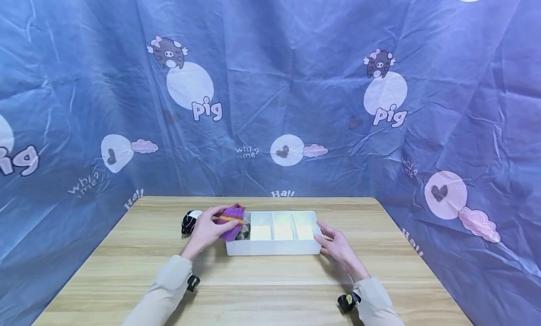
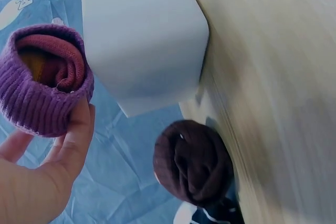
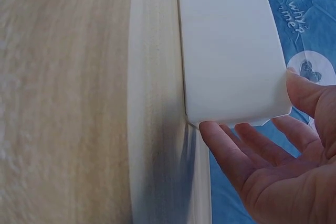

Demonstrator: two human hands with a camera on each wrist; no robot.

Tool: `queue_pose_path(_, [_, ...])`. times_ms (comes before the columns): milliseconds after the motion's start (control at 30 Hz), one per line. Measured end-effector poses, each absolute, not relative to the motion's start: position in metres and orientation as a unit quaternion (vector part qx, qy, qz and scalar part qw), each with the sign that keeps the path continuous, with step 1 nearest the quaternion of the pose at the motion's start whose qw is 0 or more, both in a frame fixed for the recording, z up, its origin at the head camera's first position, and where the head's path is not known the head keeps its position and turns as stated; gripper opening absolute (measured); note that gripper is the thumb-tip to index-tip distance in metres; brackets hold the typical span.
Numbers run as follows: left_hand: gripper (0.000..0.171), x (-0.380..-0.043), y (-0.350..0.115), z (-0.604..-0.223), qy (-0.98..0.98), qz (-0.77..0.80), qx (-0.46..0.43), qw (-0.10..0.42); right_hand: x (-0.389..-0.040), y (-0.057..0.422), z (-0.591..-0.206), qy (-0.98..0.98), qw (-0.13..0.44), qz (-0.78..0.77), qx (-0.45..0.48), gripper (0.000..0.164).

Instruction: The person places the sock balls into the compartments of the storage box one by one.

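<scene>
My left hand holds a rolled purple sock with a yellow band over the left end of a white divided box. In the left wrist view, the purple ribbed cuff is folded around a reddish inside, with fingers and thumb around its lower part. A grey patterned rolled sock lies in the leftmost compartment, partly hidden by the purple one. At the box's right end, my right hand grips the wall, thumb over the rim and fingertips against the outer face.
Left of the box, behind my left hand, lies a black-and-white rolled sock. A dark brown rolled sock shows beside it in the left wrist view. The wooden table ends at a blue printed curtain.
</scene>
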State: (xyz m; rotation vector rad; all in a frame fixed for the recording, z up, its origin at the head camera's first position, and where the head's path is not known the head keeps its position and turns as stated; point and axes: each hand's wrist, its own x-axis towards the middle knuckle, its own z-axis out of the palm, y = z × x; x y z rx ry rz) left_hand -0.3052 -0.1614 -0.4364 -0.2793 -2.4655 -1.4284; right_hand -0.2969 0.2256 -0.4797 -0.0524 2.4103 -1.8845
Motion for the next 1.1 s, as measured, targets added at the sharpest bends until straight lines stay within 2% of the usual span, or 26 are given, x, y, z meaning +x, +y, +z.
queue_pose_path(500, [0.049,-0.311,-0.118,-0.440,-0.855,-0.490,-0.057,0.160,-0.298,0.225,-0.479,0.788,0.041,-0.614,-0.013,0.060])
queue_pose_path(833, [0.054,-0.318,-0.090,-0.444,-0.857,-0.476,-0.048,0.190,-0.297,0.225,-0.478,0.792,0.039,-0.609,-0.011,0.061])
queue_pose_path(1100, [0.060,-0.317,-0.081,-0.444,-0.850,-0.489,-0.038,0.192,-0.297,0.225,-0.478,0.791,0.041,-0.610,-0.013,0.061])
